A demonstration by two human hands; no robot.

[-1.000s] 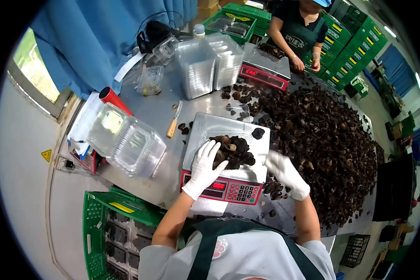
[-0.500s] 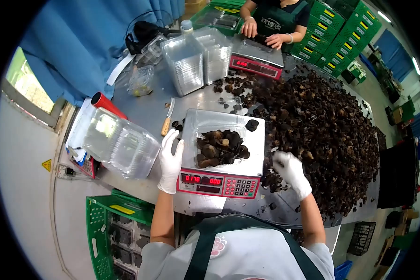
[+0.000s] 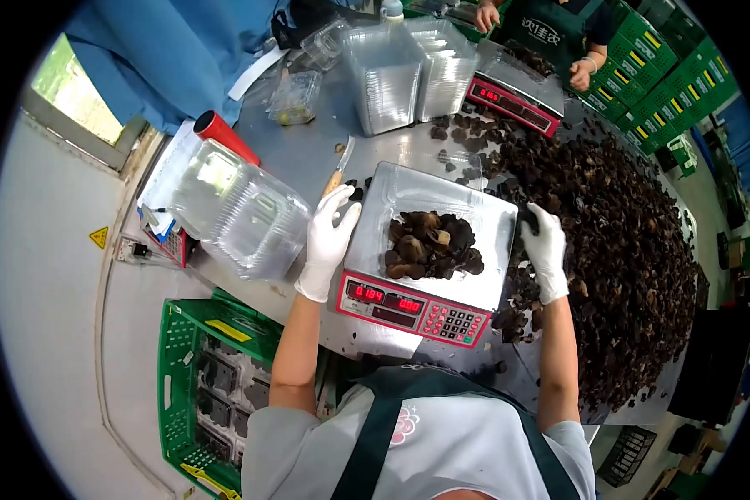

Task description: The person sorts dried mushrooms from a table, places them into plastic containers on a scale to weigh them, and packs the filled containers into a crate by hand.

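A clear plastic tray (image 3: 454, 204) with a heap of dark wood ear mushrooms (image 3: 432, 247) sits on the red-framed digital scale (image 3: 417, 308). The scale's red display seems to read 0.184. My left hand (image 3: 329, 242), in a white glove, is beside the scale's left edge, thumb and fingers apart and nothing in it. Off the right edge, my gloved right hand (image 3: 547, 254) has a dark wood ear piece (image 3: 528, 219) between thumb and fingers. A knife (image 3: 338, 171) with a wooden handle lies just beyond my left hand.
A large mushroom pile (image 3: 617, 275) covers the table's right side. Nested clear trays (image 3: 383, 79) stand at the back, and stacked clear lids (image 3: 254, 217) lie left. Across the table a co-worker's hand (image 3: 582, 73) is near a second scale (image 3: 515, 104). A green crate (image 3: 175, 392) stands lower left.
My right hand has moved from the pile's near edge up beside the scale. The single dark piece on the scale's upper right is gone from there. The reading went from 0.178 to 0.184. The view shifted.
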